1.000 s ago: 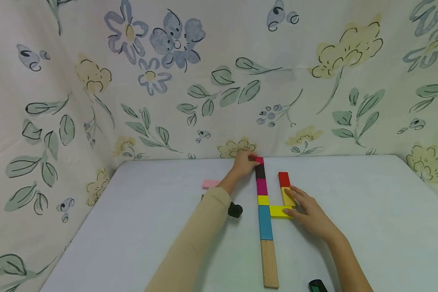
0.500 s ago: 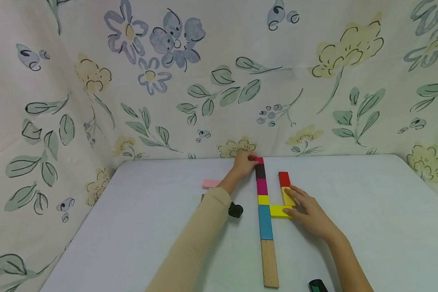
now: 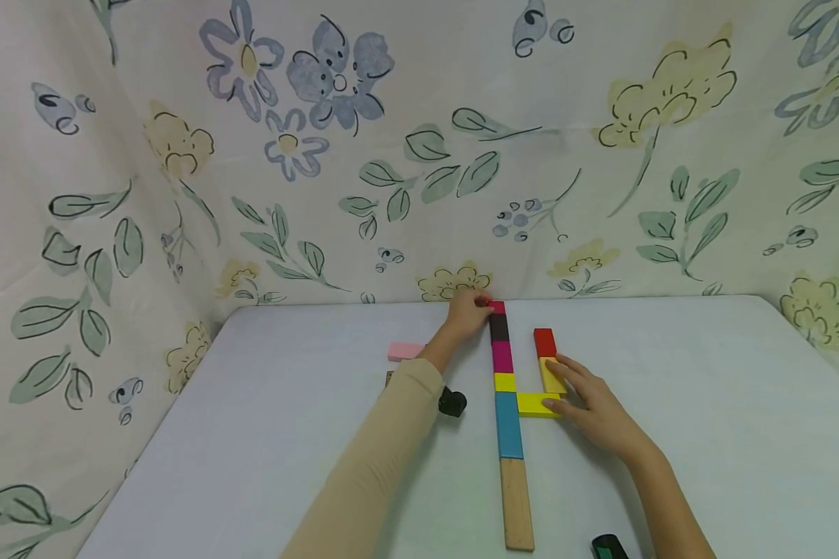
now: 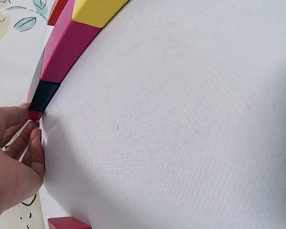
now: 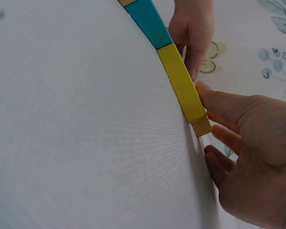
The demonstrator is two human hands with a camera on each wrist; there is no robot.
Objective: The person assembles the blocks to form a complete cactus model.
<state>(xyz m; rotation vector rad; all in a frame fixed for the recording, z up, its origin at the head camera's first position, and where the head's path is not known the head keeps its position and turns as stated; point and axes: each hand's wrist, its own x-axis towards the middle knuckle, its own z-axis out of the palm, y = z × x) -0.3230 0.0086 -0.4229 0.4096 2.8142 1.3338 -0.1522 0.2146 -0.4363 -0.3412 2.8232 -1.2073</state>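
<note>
In the head view, a straight row of blocks runs away from the person: a wooden block [image 3: 517, 505], a blue block [image 3: 509, 425], a small yellow block [image 3: 505, 382], a magenta block [image 3: 502, 357], a black block [image 3: 499, 328] and a pinkish-red block [image 3: 498, 307] at the far end. My left hand [image 3: 468, 312] pinches that end block between thumb and fingers. A yellow bar [image 3: 537, 405] branches rightward off the blue block; another yellow block [image 3: 551, 376] and a red block [image 3: 544, 342] extend from it. My right hand [image 3: 597, 407] touches both yellow pieces, thumb and fingers spread.
Left of the row lie a pink block [image 3: 404, 352] and a black object [image 3: 452, 402], both partly behind the left sleeve [image 3: 377, 458]. A dark object [image 3: 608, 546] shows at the front edge. A flowered cloth [image 3: 419, 155] hangs behind the white table [image 3: 252, 435].
</note>
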